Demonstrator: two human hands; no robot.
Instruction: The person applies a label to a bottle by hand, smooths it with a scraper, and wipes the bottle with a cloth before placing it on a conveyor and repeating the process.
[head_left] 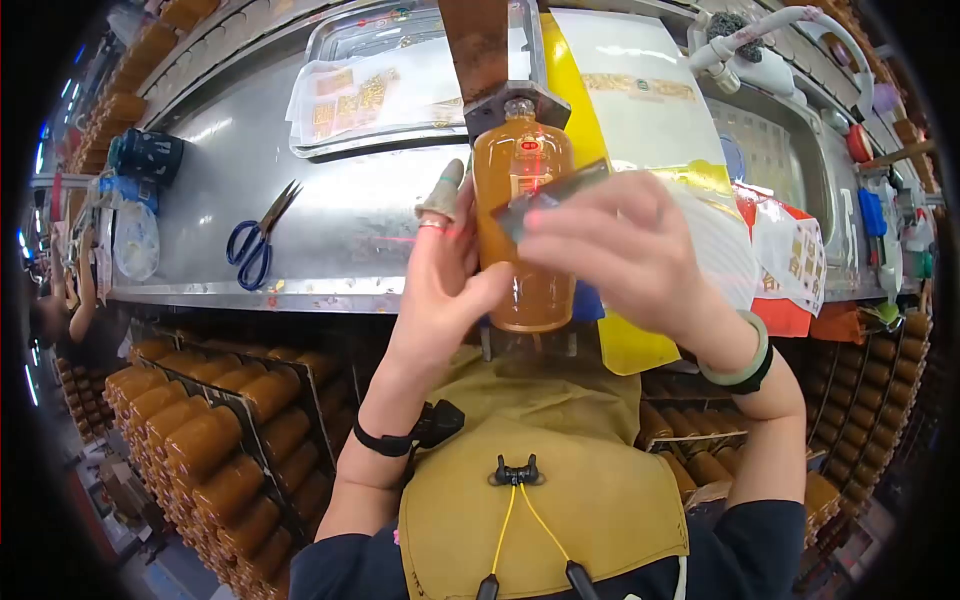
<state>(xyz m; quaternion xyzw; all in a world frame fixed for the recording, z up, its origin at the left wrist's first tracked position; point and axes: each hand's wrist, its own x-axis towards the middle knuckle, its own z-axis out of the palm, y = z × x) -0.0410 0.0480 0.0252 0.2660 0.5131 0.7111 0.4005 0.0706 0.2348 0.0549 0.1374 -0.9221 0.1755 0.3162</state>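
A glossy amber-brown bottle (525,300) lies with its neck toward a dark metal holder (550,103) and its base toward me. My left hand (443,275) rests against the bottle's left side, thumb on its front, with a pale finger cover on one finger. Over the bottle's right side, my right hand (625,240) grips a thin dark flat piece (575,185) between its fingers. That piece covers part of the marking on the bottle's front. Red light lines cross the bottle and my left hand.
Blue-handled scissors (252,250) lie left on the metal table (210,200). Behind is a tray (320,150) with gold-patterned sheets. A yellow sheet (635,345), white papers and a sink (835,190) are right. Racks of brown bottles (205,440) stand below; a person (85,290) is far left.
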